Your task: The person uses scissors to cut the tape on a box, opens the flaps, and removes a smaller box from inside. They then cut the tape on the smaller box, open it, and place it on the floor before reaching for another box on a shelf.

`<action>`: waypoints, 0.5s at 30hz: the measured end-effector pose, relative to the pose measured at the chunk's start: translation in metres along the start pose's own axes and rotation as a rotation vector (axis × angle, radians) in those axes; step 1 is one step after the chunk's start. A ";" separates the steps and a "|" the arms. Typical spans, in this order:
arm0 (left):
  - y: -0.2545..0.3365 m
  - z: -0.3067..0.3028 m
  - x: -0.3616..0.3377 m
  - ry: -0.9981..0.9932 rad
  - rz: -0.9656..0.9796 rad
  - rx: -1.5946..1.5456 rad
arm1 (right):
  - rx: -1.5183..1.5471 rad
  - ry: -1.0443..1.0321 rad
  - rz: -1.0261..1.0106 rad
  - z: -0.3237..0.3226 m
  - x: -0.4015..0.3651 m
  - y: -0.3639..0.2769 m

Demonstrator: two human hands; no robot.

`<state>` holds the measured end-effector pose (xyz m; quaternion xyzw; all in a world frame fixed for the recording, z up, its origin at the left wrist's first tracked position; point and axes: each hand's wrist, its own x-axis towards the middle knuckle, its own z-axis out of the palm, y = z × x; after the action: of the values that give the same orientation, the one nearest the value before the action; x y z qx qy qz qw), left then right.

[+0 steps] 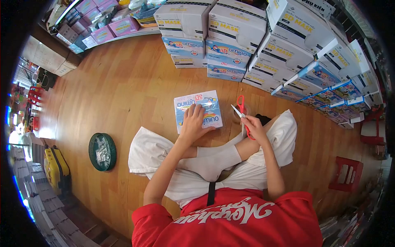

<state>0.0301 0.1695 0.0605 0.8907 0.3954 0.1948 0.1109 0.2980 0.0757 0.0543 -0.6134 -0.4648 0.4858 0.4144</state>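
A light-blue and white Umino mask box (210,105) lies on the wooden floor in front of my crossed legs. My left hand (193,125) rests on top of it, fingers laid over the printed face and thumb apart. In my right hand (256,128) is a pair of scissors (241,108) with red handles, held above my shin with the blades spread apart. One red handle loop points away from me; the blades are clear of the box. Just behind the scissors stands a round translucent thing, partly hidden, whose kind I cannot make out.
Stacked 5D Mask cartons (238,22) and blue Umino boxes (228,53) form a wall ahead and to the right. A green round basket (97,164) with clear plastic inside is on the left. Farther out are a yellow case (56,164) and a red stool (346,174).
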 end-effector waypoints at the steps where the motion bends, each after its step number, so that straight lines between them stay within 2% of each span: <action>1: 0.000 0.001 0.001 0.002 0.015 0.004 | 0.020 0.000 0.012 0.001 0.000 -0.001; 4: 0.004 -0.004 0.004 -0.051 -0.019 -0.029 | 0.028 -0.007 0.002 0.006 0.001 0.007; 7: 0.004 -0.002 0.002 -0.048 0.031 0.031 | 0.017 -0.013 -0.028 0.011 0.001 0.018; 11: 0.006 -0.009 0.004 -0.020 0.012 -0.040 | 0.030 0.008 -0.098 0.015 0.005 0.029; 15: 0.001 -0.004 0.001 -0.038 0.068 -0.028 | 0.024 -0.018 -0.008 0.012 0.000 0.010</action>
<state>0.0300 0.1700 0.0650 0.9055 0.3601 0.1868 0.1243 0.2878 0.0742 0.0419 -0.6019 -0.4652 0.4952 0.4196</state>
